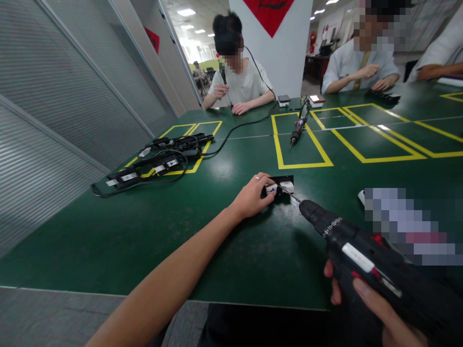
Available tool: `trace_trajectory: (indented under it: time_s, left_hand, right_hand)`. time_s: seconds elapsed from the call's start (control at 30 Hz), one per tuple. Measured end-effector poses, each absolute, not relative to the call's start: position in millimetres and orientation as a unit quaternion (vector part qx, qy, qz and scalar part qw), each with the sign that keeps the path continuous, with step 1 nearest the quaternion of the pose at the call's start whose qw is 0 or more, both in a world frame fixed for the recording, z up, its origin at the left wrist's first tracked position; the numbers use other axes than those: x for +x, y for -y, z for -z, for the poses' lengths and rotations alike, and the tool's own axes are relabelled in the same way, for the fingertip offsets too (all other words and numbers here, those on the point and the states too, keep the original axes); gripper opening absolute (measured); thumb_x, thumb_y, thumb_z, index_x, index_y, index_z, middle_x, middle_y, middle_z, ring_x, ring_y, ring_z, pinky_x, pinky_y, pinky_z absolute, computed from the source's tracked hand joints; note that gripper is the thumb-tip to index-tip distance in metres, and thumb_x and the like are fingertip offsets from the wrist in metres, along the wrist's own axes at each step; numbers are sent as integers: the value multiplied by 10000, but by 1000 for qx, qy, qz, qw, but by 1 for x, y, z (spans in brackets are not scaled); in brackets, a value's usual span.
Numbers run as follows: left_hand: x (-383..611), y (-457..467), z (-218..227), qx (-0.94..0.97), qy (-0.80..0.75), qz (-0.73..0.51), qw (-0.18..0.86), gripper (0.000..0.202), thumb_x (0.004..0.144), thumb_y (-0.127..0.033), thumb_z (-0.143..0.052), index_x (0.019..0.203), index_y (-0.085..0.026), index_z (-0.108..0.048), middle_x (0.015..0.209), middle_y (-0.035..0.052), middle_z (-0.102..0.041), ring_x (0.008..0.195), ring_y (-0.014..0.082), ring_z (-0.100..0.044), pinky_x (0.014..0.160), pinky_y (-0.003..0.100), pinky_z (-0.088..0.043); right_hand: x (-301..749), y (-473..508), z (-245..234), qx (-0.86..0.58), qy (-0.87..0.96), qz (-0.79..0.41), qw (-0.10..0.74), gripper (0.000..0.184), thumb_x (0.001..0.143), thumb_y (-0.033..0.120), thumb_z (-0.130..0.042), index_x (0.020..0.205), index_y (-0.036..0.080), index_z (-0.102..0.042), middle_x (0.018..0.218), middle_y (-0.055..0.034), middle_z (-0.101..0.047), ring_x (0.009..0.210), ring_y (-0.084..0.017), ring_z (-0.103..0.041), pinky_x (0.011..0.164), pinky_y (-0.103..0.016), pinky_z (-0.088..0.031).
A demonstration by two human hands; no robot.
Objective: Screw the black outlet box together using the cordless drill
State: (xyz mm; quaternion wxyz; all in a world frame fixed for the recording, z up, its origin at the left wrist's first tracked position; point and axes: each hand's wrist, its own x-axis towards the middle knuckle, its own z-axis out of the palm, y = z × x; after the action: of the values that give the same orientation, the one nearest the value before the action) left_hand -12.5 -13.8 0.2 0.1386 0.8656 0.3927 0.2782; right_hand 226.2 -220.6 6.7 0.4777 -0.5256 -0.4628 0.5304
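Note:
My left hand reaches across the green table and pinches a small black part with a white label, holding it flat on the surface. A ring shows on one finger. My right hand grips a black cordless drill at the lower right. The drill's thin bit points up and left and meets the right side of the black part.
A pile of black parts and cables lies at the left. Yellow tape boxes mark the table; an electric screwdriver lies in one. Two people sit across the table, one holding a tool. A blurred patch covers the right.

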Motion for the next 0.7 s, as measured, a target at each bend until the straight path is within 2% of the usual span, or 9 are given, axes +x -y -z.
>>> trace_trajectory:
  time_s: [0.13,0.33,0.5,0.7]
  left_hand:
    - [-12,14,0,866,-393,-278,136,224,876,-286,-506,1078,-198,-545,1146,83,-538,1089,218,-524,975,379,-441]
    - [-11,13,-1,866,-390,-280,138,219,873,-275,-513,1074,-196,-548,1144,81,-543,1086,217,-527,976,380,-442]
    - [-11,14,-1,865,-391,-282,139,211,873,-267,-511,1068,-198,-551,1133,80,-546,1086,215,-529,974,378,-443]
    - [-12,14,0,866,-392,-278,138,216,878,-278,-507,1074,-197,-548,1122,80,-549,1074,219,-531,963,383,-447]
  right_hand:
    - [226,218,-4,-522,464,-533,477,154,889,361,-560,976,259,-636,814,-15,-718,627,-174,-672,643,-245,-552]
    - [220,214,-18,-549,460,-523,462,210,872,371,-563,794,224,-690,613,-39,-708,542,-192,-669,537,-237,-557]
    - [221,212,-23,-549,486,-515,444,192,851,363,-585,776,241,-712,620,-41,-725,557,-200,-691,574,-230,-583]
    - [220,211,-19,-534,471,-522,470,204,868,368,-562,796,245,-709,629,-40,-725,541,-188,-677,546,-218,-563]
